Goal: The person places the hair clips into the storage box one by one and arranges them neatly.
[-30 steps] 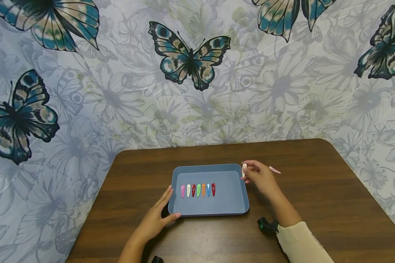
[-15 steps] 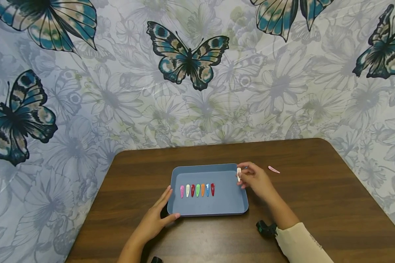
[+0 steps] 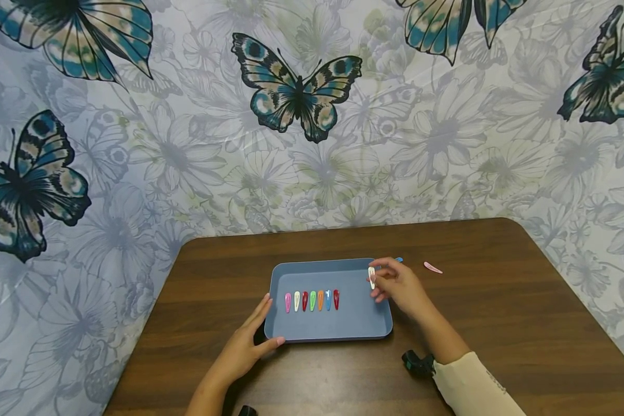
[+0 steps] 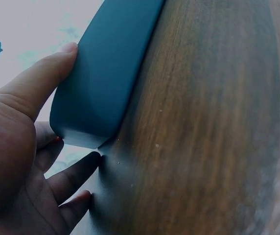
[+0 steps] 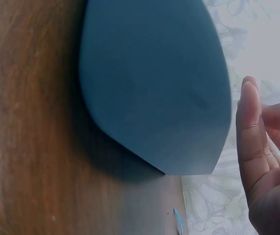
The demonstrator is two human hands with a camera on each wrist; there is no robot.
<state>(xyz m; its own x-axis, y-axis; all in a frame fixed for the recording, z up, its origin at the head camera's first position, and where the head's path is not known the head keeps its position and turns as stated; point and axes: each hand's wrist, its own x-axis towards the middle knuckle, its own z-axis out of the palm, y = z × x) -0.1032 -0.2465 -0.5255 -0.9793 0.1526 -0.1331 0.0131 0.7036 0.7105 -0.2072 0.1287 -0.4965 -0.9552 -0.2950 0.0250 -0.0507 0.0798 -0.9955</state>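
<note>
A blue-grey tray [image 3: 343,330] lies on the table with several snap hair clips in a row: a pink clip [image 3: 288,303] at the left end, then white, red, green, orange, blue, and a red clip [image 3: 336,300] at the right end. My right hand [image 3: 403,287] pinches a white hair clip [image 3: 371,277] above the tray's right part; in the right wrist view the fingers hide that clip. My left hand [image 3: 247,346] rests at the tray's left front corner, fingers along the side. Its thumb [image 4: 57,66] lies against the tray's front wall in the left wrist view.
A pink hair clip [image 3: 433,267] lies on the wooden table [image 3: 489,312] right of the tray. Partly behind my right hand is a blue clip [image 3: 399,259]. A butterfly-patterned cloth [image 3: 312,185] hangs behind the table.
My right hand has moved left with the white clip, from the tray's right edge to over its inside. The blue clip behind that hand has come into sight. My left hand stays put.
</note>
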